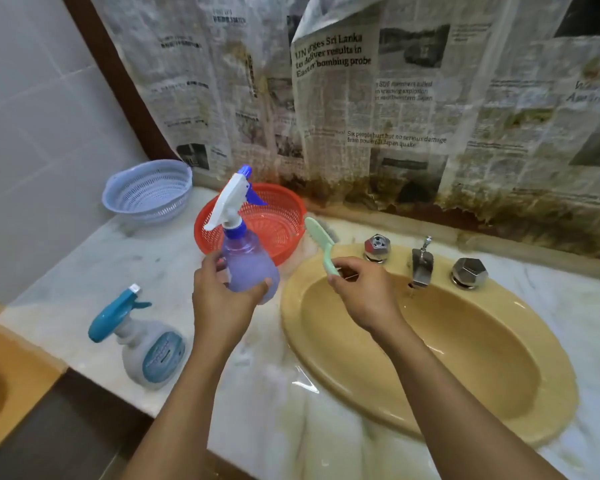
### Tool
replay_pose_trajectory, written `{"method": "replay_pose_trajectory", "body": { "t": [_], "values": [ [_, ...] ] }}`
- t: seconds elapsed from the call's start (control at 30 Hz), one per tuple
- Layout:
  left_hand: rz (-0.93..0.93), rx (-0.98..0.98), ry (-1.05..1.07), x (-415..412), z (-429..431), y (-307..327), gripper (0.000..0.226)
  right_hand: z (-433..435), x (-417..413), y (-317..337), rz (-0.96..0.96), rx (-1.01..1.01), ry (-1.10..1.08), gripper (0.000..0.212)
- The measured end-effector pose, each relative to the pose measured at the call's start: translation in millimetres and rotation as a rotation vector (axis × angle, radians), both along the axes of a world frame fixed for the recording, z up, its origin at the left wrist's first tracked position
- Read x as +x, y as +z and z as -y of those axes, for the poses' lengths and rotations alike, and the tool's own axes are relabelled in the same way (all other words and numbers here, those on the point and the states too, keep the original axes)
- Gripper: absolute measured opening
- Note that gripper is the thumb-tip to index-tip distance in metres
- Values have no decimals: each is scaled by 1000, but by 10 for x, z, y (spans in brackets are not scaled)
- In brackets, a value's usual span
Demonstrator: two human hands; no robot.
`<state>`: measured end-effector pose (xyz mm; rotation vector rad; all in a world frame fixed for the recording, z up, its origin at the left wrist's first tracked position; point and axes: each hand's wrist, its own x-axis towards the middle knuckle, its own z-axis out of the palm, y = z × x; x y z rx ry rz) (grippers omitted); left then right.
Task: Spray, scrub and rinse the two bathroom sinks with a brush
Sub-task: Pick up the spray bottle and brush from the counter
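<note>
Sink (492, 341), right-hand unit: mustard-yellow oval basin set in a pale marble counter (136, 258), glossy, faintly streaked. I see no foam in it, so I judge it not yet sprayed.

Second sink (0, 375): only a corner shows at the lower left edge, a similar yellow, well apart from the first.

Teal spray bottle (142, 344): stands on the counter between the two sinks, untouched.

Left hand (222, 299): curled round the belly of the purple spray bottle (246, 268), holding it off the counter just left of the basin's rim. I see no finger on the trigger.

Purple spray bottle: long axis near upright, nozzle aimed up and away toward the wall. The basin lies to its right and below. I judge the coming spray calls for swinging the nozzle right and down, and for a grip on the trigger.

Right hand (364, 292): the nearer one to the basin, over its back-left rim, pinching the handle end of the brush (321, 244).

Brush: pale green, long axis running up and left from the grip, head toward the red basket (274, 223).

Faucet (421, 265): chrome, on the back rim between two knobs.

Lavender basket (149, 192): left of the red one.

Newspaper (361, 98): covers the wall, stained along its foot.
</note>
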<state>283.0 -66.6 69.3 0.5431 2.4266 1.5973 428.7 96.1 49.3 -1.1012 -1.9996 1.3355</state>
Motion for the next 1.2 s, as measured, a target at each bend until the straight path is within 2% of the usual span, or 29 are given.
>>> {"method": "replay_pose_trajectory", "body": {
  "t": [0.17, 0.33, 0.53, 0.8, 0.93, 1.13, 1.2],
  "values": [
    [-2, 25, 28, -1016, -375, 5, 83, -145, -925, 94, 112, 83, -45, 22],
    [18, 2, 43, -1643, -802, -116, 78, -389, -1750, 119, 313, 186, 2, 9],
    [65, -139, 24, -1944, -1164, -461, 85, -621, -2445, -160, 579, 236, 47, 28],
    [130, -287, 19, -2008, -1322, -781, 89, -696, -2710, -493, 713, 290, 79, 32],
    [138, -315, -18, -2076, -1341, -784, 81, -718, -2738, -582, 758, 313, 96, 32],
    [135, -343, -18, -2071, -1320, -745, 69, -781, -2672, -536, 718, 301, 141, 28],
    [137, -347, -12, -2058, -1330, -721, 59, -800, -2638, -526, 704, 313, 150, 28]
  ]
}}
